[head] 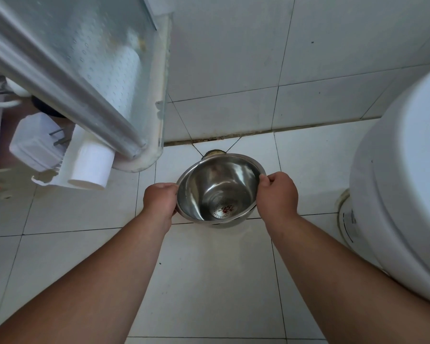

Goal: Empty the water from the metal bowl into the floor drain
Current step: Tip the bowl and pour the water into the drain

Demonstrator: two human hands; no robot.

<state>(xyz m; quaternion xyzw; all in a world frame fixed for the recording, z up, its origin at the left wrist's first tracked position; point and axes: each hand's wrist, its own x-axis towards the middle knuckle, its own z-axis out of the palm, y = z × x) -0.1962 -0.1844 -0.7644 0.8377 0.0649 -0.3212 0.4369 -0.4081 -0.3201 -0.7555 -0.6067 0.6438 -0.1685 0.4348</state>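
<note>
Left hand and right hand: the fingers of each are clenched on opposite sides of the rim of the metal bowl. The 2 grips sit level with each other, thumbs on top of the rim.

The bowl hangs between the fingers, clear of the tiled floor and tilted with its far edge down. The floor drain shows just beyond that far edge, near the wall joint. Whether water remains inside cannot be told; the polished interior and a red mark at the bottom are visible.

Handling judgement: thin steel, rigid, light once drained, and likely slippery when wet. Hold at the rolled rim on 2 opposite sides.

A toilet stands to the right of the right-hand fingers.
</note>
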